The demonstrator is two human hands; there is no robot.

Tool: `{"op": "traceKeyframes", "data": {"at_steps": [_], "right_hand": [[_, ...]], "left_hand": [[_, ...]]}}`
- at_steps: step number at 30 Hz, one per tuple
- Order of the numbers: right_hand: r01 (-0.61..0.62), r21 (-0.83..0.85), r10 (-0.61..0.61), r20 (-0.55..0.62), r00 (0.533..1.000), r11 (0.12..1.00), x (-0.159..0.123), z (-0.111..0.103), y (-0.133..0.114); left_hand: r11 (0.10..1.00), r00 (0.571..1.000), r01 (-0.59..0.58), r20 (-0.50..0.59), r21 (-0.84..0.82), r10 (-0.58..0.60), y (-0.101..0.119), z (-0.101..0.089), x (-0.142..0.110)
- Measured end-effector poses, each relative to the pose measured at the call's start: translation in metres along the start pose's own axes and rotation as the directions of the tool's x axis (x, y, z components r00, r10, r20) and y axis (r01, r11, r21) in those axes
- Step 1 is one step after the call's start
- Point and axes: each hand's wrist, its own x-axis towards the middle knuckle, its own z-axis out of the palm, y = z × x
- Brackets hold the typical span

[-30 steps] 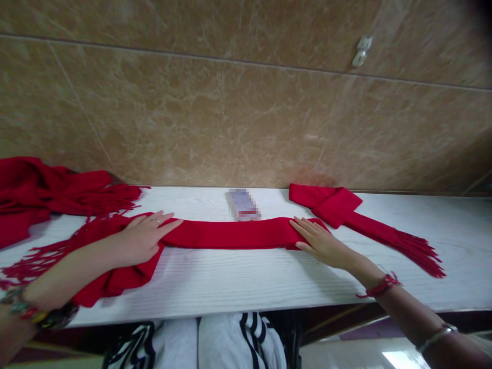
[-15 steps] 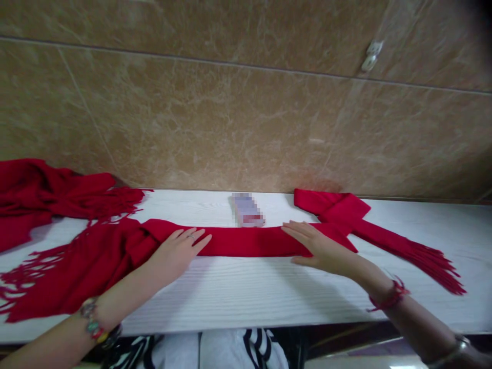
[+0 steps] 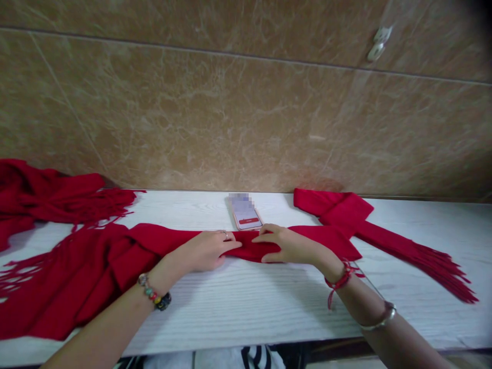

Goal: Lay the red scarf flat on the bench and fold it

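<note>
Red scarf (image 3: 154, 241) lies lengthwise along the white table (image 3: 215, 312), on the near side of the phone (image 3: 247, 214). Both hands have just come inward from farther apart and now meet near its middle, so the handling is centred on one short part of the narrow strip. That part dips slightly toward the near edge, its outline less straight than before.

The left hand (image 3: 205, 251) is curved over the strip, its fingers mostly together and pointing right; whether it pinches any cloth, I cannot tell. The right hand (image 3: 290, 246) reaches left with thumb and fingers spread, thumb toward the near edge, fingertips toward the far one.

The long axis runs left to right, roughly parallel to the wall (image 3: 215, 123). The fringed end fans out to the near left, wide and rumpled; the flatter, slanted end points right, close against the folded scarf (image 3: 346, 207).
</note>
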Motion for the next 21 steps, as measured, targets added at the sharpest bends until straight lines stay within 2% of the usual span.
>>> {"op": "traceKeyframes", "data": {"at_steps": [4,10,12,15,18,21], "right_hand": [[0.068,-0.093,-0.068,0.005,0.998,0.993,0.000,0.006,-0.009],[0.106,-0.186,-0.117,-0.045,0.992,0.977,0.005,0.014,-0.019],[0.049,-0.266,-0.074,-0.085,0.994,0.963,0.005,0.016,-0.020],[-0.106,-0.372,0.055,-0.147,0.988,0.922,0.006,0.017,-0.016],[-0.202,-0.405,0.162,-0.131,0.978,0.892,0.003,0.011,-0.010],[-0.233,-0.450,0.206,-0.110,0.972,0.862,-0.006,0.005,-0.004]], "left_hand": [[0.999,1.000,0.028,-0.011,-0.038,-0.029,-0.006,0.003,-0.006],[0.991,0.987,0.090,-0.123,-0.100,-0.102,-0.007,0.011,0.000],[0.989,0.980,0.125,-0.146,-0.083,-0.137,-0.007,0.013,0.002],[0.986,0.971,0.158,-0.176,-0.046,-0.163,-0.008,0.014,0.002],[0.987,0.972,0.158,-0.174,-0.025,-0.160,-0.009,0.013,0.000],[0.991,0.977,0.132,-0.166,-0.008,-0.131,-0.009,0.011,-0.002]]}}
